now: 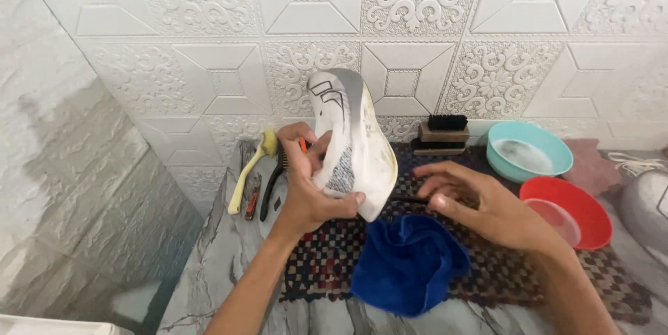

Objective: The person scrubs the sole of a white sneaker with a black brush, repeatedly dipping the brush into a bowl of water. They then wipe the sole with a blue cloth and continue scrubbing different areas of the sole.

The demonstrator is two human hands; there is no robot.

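Blue cloth lies below left hand gripping white shoe; right hand open.

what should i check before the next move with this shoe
1. Left hand has a firm grip on the white shoe: ok, fingers wrap it, sole edge up.
2. Right hand free: cannot tell, a thin dark item may sit at its fingertips.
3. Blue cloth within reach: ok, lies on the checkered mat below the shoe.
4. Teal bowl and red bowl upright: ok, both to the right.
5. Brushes at hand: ok, yellow-handled brush left, black bristle brush behind.
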